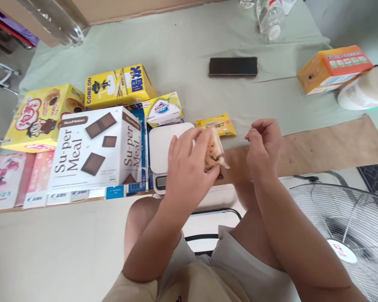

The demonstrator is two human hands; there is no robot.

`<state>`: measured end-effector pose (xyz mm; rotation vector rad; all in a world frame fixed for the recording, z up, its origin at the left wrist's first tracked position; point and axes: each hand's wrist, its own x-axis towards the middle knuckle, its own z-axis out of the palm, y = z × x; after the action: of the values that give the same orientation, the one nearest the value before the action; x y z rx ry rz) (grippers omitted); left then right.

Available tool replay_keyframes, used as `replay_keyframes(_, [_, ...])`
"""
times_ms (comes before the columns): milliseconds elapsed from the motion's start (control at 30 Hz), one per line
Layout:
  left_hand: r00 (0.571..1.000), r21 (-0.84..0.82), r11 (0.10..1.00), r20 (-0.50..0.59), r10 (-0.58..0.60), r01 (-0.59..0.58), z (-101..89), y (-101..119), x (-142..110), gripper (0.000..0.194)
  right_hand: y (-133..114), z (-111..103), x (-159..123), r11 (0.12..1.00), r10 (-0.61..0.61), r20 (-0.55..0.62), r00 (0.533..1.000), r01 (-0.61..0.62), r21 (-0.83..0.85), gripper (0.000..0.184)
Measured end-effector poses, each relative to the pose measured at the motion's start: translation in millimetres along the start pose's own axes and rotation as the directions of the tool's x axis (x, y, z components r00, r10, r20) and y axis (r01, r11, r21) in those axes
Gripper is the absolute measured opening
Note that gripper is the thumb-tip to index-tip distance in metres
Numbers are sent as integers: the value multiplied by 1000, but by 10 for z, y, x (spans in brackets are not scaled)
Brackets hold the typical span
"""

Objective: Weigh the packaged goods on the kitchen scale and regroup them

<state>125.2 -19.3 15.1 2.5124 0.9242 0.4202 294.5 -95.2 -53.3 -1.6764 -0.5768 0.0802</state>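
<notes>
In my left hand (187, 167) is a brown, crumb-topped pastry (213, 152) in clear plastic, gripped between thumb and fingers at the table's front edge. Part of the pastry is hidden by the fingers. To its right, apart from it, my right hand (264, 147) is closed with the thumb pressed against curled fingers; whether anything small is pinched there I cannot make out. A yellow wrapped packet (220, 125) lies just beyond the pastry. The white kitchen scale (160, 144) sits partly behind my left hand, its small display at the near side.
On the left stand several boxes, including a white Su-per Meal box (91, 151) and yellow cartons (119, 86). A black phone (233, 67) lies farther back. At right are an orange pack (334, 69), a white tub (365, 90) and a floor fan (340, 235).
</notes>
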Motion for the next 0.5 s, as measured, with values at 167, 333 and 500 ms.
replay_keyframes(167, [987,7,987,19,-159,159,-199,-343,-74,65,-85,212,-168,989,-136,82,987,140,-48,11])
replay_keyframes(333, [956,-48,960,115,-268,275,-282,-410,-187,81,-208,342,-368,933,-306,183,934,332,-136,9])
replay_keyframes(500, [928,-198,908,112,-355,371,-320,-422,-268,70,-402,490,-586,801,-394,447,803,539,-262,26])
